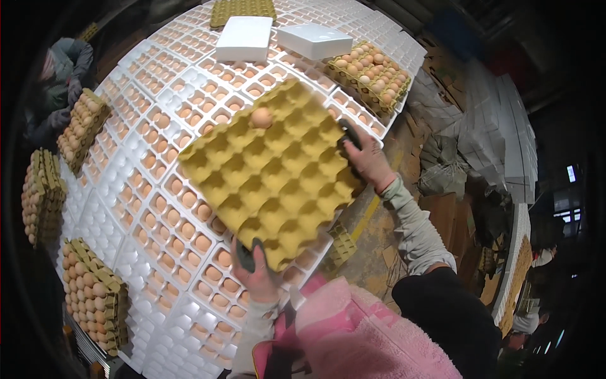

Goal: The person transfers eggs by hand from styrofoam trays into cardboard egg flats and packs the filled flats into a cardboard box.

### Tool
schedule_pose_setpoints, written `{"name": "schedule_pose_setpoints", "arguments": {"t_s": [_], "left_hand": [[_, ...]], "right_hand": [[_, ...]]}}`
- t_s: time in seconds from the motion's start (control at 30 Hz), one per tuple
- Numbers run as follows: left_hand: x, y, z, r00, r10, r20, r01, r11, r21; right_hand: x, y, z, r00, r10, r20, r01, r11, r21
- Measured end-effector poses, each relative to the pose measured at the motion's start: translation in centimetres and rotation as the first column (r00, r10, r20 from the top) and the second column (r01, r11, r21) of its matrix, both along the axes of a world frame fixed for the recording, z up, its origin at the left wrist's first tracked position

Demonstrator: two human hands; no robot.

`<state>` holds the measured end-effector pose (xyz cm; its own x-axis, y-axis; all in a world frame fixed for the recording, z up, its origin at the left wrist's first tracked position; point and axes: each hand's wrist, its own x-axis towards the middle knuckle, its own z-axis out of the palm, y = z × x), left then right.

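A yellow moulded-pulp egg tray [279, 175] is held between my two hands, tilted above the white foam egg trays [163, 187]. One brown egg [261, 117] sits in a cup near its far edge; the other cups in sight hold nothing. My left hand [258, 275] grips the near corner, dark covers on its fingertips. On the right edge is my right hand [367, 154], with dark covers on the fingers too. Beneath the tray, many foam cells hold single brown eggs [188, 230], and part of them is hidden by it.
Stacked pulp trays full of eggs stand at far right [371, 71] and along the left edge [90, 298]. Two white foam blocks [244, 38] lie at the back. A person [66, 80] works at the left. Foam sheets [497, 128] and bags [442, 166] crowd the floor at right.
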<state>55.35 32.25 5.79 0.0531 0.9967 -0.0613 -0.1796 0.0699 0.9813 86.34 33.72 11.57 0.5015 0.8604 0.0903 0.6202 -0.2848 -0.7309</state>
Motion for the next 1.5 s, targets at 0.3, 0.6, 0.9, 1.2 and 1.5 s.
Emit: {"name": "schedule_pose_setpoints", "arguments": {"t_s": [0.3,0.6,0.9,1.2,1.5], "left_hand": [[7.5,3.1,-2.4,0.685,-0.054,-0.726,0.204,0.971,0.121],[5.8,2.5,-2.0,0.737,-0.094,-0.669,0.211,0.973,0.096],[6.0,4.3,-5.6,0.578,-0.097,-0.81,0.038,0.995,-0.091],[-1.3,0.9,-2.1,0.842,-0.004,-0.54,0.114,0.979,0.171],[-16.5,-12.0,-1.5,0.875,-0.069,-0.48,0.192,0.958,0.211]], "right_hand": [[9.5,2.8,-6.2,0.971,-0.023,0.236,0.051,0.993,-0.11],[7.2,6.4,-4.9,0.935,0.2,0.294,-0.172,0.978,-0.119],[-4.9,17.4,-2.8,0.31,0.832,0.461,-0.822,0.478,-0.309],[-3.7,13.6,-3.5,0.798,0.555,-0.234,-0.432,0.799,0.419],[-21.6,-9.6,-4.2,0.215,0.391,-0.895,-0.562,0.799,0.214]]}}
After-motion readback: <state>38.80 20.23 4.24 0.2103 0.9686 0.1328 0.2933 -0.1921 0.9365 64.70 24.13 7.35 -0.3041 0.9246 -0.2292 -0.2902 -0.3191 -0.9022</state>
